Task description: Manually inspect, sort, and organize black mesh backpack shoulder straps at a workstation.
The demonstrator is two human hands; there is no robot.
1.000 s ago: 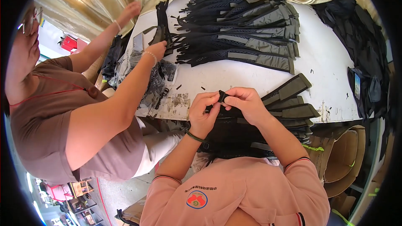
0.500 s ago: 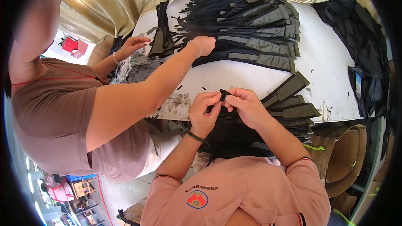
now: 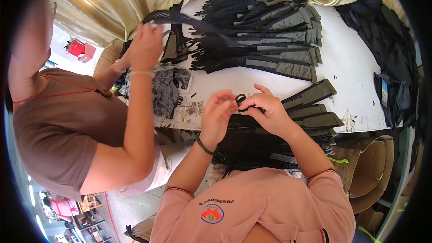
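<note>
Both hands are working close together at the near edge of the white desk (image 3: 355,76). The left hand (image 3: 216,112) and the right hand (image 3: 267,110) are pinching a small black plastic buckle (image 3: 240,100) between their fingers, which are closing tight around it and the black strap (image 3: 252,108) running through it. Beneath them a pile of black and olive strap pieces (image 3: 310,117) is lying on the desk. To the left, a co-worker's hand (image 3: 144,47) is lifting a black mesh strap (image 3: 180,18) from a larger stack (image 3: 270,40).
</note>
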